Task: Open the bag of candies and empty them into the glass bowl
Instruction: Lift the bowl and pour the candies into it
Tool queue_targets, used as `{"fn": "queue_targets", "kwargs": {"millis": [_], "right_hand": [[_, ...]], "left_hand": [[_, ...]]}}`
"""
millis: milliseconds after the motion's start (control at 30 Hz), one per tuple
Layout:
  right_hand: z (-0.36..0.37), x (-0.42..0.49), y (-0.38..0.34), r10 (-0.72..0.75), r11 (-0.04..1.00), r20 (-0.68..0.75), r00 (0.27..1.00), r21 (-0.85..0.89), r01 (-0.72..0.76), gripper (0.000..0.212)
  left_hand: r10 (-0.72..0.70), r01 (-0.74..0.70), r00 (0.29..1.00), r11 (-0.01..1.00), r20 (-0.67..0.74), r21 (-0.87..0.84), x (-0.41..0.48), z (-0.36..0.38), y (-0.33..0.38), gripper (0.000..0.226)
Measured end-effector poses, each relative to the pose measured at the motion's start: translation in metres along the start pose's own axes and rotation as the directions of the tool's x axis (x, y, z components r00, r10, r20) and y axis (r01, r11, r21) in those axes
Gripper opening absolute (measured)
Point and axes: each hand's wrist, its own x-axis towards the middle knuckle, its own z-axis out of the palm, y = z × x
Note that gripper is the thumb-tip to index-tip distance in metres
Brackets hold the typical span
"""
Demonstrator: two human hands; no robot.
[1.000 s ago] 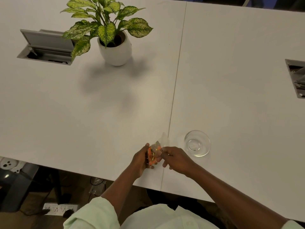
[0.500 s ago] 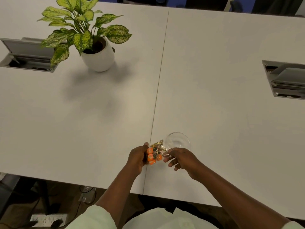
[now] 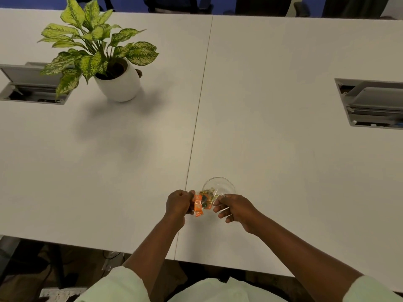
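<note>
A small clear plastic bag of candies (image 3: 202, 202), orange and dark pieces inside, hangs between both hands just above the white table. My left hand (image 3: 178, 203) pinches its left edge. My right hand (image 3: 235, 207) pinches its right edge, with the lower fingers spread. The glass bowl (image 3: 220, 185) stands on the table directly behind the bag, its near rim partly hidden by the bag and my right fingers. I see no candies in the visible part of the bowl.
A potted plant in a white pot (image 3: 118, 83) stands at the far left. Open cable hatches lie at the left edge (image 3: 28, 83) and right edge (image 3: 370, 103). A seam (image 3: 196, 118) splits the table. The near table edge runs just below my hands.
The camera view has shifted, so the bowl now appears right behind the bag instead of to its right. Both hands have drawn slightly apart, stretching the bag sideways.
</note>
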Motion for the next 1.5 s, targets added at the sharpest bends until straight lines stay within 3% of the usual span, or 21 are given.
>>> {"fn": "queue_targets", "kwargs": {"millis": [567,1500], "right_hand": [[-0.015,0.006,0.002,-0.011,0.997,0.005,1.000,-0.073,0.011,0.021],[-0.021,0.013,-0.001,-0.045,0.990,0.038,0.998,-0.135,0.050,0.025]], "left_hand": [[0.159,-0.145,0.986,0.972,-0.059,0.187,-0.008,0.017,0.008,0.024],[0.110,-0.095,0.986,0.988,-0.122,0.124,-0.005,0.019,0.006,0.021]]}}
